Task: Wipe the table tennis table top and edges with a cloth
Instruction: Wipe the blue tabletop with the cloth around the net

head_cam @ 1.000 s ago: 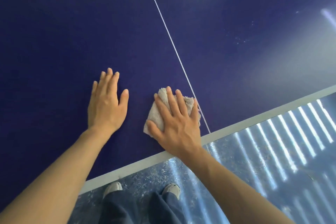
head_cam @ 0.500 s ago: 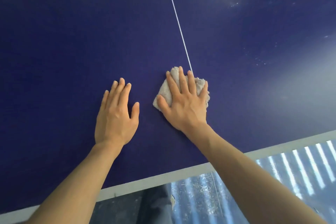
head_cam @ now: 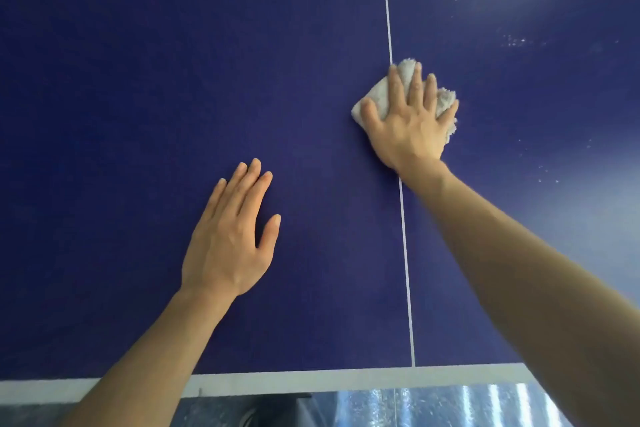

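The dark blue table tennis table top point(head_cam: 138, 80) fills most of the view, with a thin white centre line point(head_cam: 403, 236) running away from me and a white band along the near edge point(head_cam: 311, 381). My right hand point(head_cam: 412, 125) presses flat, fingers spread, on a folded off-white cloth point(head_cam: 375, 92) lying on the centre line. The cloth shows around my fingers and at the right of my hand. My left hand point(head_cam: 230, 239) lies flat on the blue surface, nearer and to the left, holding nothing.
Pale dust specks point(head_cam: 516, 42) dot the table top to the right of the cloth. Below the near edge a shiny floor point(head_cam: 433, 407) with light stripes shows. A bright glare lies on the table at the top right.
My right hand has pushed the cloth farther away from the near edge along the centre line. My left hand stays flat on the table. The view has shifted forward over the table.
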